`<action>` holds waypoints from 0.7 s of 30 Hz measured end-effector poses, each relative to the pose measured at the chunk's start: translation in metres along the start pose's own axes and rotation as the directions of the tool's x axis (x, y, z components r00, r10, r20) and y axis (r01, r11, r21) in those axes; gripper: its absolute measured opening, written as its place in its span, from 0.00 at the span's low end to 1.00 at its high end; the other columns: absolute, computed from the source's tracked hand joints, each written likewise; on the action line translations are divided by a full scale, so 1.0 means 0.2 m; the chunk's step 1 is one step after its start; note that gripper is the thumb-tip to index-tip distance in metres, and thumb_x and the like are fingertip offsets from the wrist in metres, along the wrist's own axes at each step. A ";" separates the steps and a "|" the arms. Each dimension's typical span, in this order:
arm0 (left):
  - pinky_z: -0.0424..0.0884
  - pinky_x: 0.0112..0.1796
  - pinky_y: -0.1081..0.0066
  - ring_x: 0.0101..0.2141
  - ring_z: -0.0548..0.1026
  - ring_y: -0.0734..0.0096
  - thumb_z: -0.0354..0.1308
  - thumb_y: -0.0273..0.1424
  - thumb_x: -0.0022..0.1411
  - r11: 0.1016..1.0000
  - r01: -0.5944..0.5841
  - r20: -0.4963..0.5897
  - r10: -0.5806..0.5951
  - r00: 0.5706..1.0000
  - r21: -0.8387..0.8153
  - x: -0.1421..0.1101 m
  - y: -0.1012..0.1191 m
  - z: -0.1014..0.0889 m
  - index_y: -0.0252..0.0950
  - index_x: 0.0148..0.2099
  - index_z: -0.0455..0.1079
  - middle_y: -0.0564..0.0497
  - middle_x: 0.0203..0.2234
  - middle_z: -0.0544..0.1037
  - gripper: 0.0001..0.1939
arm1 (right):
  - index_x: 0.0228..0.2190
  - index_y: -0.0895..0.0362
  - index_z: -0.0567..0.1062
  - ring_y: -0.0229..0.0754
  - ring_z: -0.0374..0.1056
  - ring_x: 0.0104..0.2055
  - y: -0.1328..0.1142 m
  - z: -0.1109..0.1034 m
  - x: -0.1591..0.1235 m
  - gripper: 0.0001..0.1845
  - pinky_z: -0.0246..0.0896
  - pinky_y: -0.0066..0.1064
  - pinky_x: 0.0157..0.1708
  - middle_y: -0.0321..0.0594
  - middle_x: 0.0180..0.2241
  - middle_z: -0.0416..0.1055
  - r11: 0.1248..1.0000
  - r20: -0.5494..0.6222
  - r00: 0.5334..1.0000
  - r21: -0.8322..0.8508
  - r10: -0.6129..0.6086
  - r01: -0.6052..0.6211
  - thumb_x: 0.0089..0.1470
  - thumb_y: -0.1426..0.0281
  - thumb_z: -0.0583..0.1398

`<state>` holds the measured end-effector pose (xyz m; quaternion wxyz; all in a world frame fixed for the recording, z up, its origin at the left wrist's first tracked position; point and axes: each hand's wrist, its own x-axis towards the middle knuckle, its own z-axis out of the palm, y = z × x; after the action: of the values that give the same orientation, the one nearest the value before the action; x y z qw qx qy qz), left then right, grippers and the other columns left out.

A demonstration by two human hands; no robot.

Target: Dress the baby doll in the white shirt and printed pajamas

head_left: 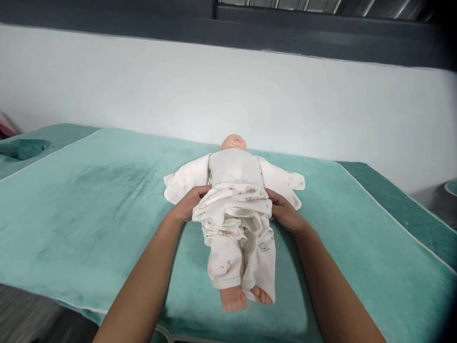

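Observation:
A baby doll (234, 141) lies on its back, head away from me and feet toward me. Its white printed baby pants (232, 202) reach the lower torso, bunched around the hips and thighs. At the left side of the waistband, my left hand (193, 201) is closed on the cloth, its fingertips partly hidden. My right hand (284, 209) grips the opposite side, with most fingers behind the fabric. A white baby jacket (191, 177) lies spread open under the doll, sleeves out to both sides. Bare doll feet (233, 298) stick out of the pant legs.
A green padded cover (107, 205) with pale piping spreads under the doll. Behind it rises a white wall (214, 95) with a dark ledge (143, 33) above. Folded green cloth (24, 148) lies at the far left. The cover's front edge is near me.

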<state>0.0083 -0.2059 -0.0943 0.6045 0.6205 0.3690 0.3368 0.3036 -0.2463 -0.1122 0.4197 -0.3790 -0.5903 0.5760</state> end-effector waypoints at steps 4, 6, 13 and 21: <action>0.70 0.34 0.72 0.32 0.74 0.67 0.68 0.34 0.46 0.997 -0.062 -0.087 0.066 0.994 0.056 0.00 -0.01 0.00 0.33 0.35 0.75 0.52 0.29 0.78 0.14 | 0.42 0.54 0.75 0.39 0.67 0.33 0.00 0.00 0.01 0.14 0.61 0.29 0.33 0.36 0.34 0.74 0.999 0.019 1.000 0.045 0.002 -0.003 0.54 0.64 0.66; 0.70 0.34 0.71 0.33 0.74 0.65 0.67 0.34 0.47 0.992 -0.089 -0.099 0.097 0.990 0.085 0.00 -0.01 0.00 0.34 0.35 0.74 0.52 0.29 0.78 0.12 | 0.43 0.55 0.75 0.40 0.69 0.35 -0.01 0.01 0.01 0.15 0.62 0.30 0.35 0.38 0.36 0.75 0.999 0.036 0.999 0.037 0.018 -0.019 0.53 0.65 0.67; 0.71 0.44 0.67 0.42 0.75 0.56 0.64 0.36 0.53 0.975 -0.178 0.067 0.170 0.983 0.132 -0.02 0.06 0.01 0.35 0.41 0.76 0.48 0.36 0.80 0.14 | 0.44 0.55 0.76 0.46 0.72 0.41 -0.04 0.03 0.02 0.25 0.68 0.37 0.40 0.40 0.39 0.78 0.999 0.043 0.998 -0.014 0.041 -0.040 0.43 0.64 0.71; 0.72 0.43 0.65 0.40 0.76 0.54 0.65 0.39 0.52 0.978 -0.165 0.095 0.154 0.984 0.127 -0.03 0.05 0.01 0.34 0.39 0.78 0.48 0.33 0.80 0.16 | 0.51 0.54 0.73 0.49 0.73 0.44 -0.05 0.06 0.04 0.30 0.69 0.38 0.39 0.43 0.43 0.78 0.999 0.035 0.999 -0.042 0.019 -0.018 0.46 0.65 0.70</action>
<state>0.0075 -0.2109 -0.0852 0.5476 0.7009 0.3138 0.3322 0.2906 -0.2444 -0.1008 0.3958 -0.3827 -0.6061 0.5741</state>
